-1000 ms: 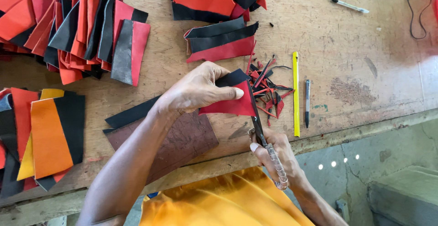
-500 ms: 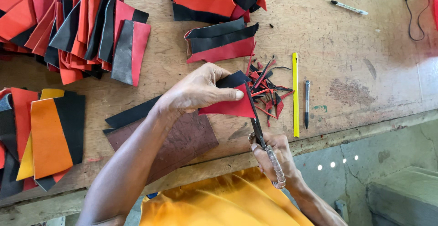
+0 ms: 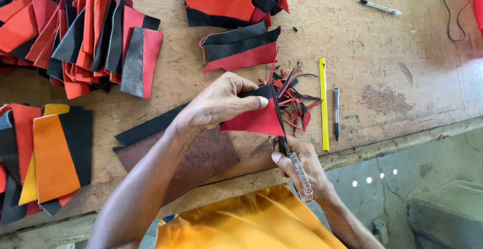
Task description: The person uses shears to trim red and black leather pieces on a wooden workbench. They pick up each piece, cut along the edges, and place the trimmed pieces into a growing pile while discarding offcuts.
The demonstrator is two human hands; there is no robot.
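left hand (image 3: 221, 105): i see it pinching the red and black leather piece (image 3: 254, 118) flat over the workbench (image 3: 382, 53) edge, same place as a second ago.
right hand (image 3: 302, 166): closed around the scissors (image 3: 289, 153), blades along the piece's right edge; they've crept slightly further up.
change: small; the cut is advancing.
offcuts (image 3: 294, 98): thin strips just beyond, beside a yellow ruler (image 3: 323, 103).

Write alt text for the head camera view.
A person's left hand pins a red and black leather piece on a wooden workbench while the right hand works scissors along its edge. Stacks of cut pieces lie around.
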